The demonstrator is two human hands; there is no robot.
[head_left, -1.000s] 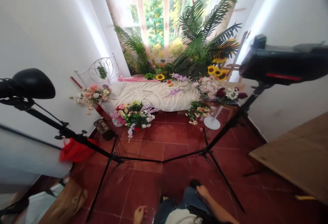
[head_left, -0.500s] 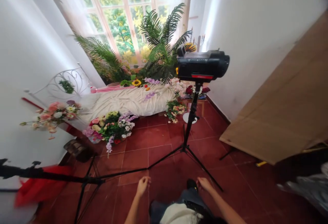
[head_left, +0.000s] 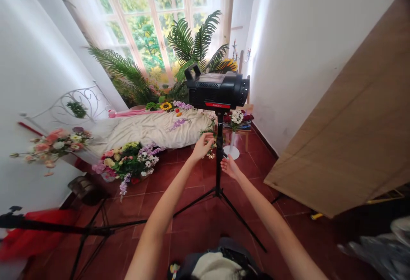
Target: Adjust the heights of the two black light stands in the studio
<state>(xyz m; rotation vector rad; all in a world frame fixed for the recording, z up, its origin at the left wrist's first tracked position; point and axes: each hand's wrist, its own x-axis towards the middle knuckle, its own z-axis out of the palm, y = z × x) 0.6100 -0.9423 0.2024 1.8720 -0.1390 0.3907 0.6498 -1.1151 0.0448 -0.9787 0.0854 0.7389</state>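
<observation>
A black studio light (head_left: 214, 90) with a red label sits on top of a black light stand (head_left: 218, 173), whose legs are spread on the floor. My left hand (head_left: 203, 145) is just left of the pole, fingers curved and apart, with nothing in it. On the other side, my right hand (head_left: 229, 167) is open below a small clamp knob (head_left: 225, 155) on the pole. Whether its fingertips touch the pole I cannot tell.
Behind the stand is a bed with a cream cover (head_left: 153, 128), flower bunches (head_left: 131, 160) and palm leaves (head_left: 195, 41). A second black stand (head_left: 96, 230) crosses the lower left. At right leans a large brown board (head_left: 336, 135). A white round base (head_left: 231, 152) stands behind the pole.
Both hands have risen from low near my body and reached forward to either side of the light stand's pole. The view has shifted, so the light appears further left and closer.
</observation>
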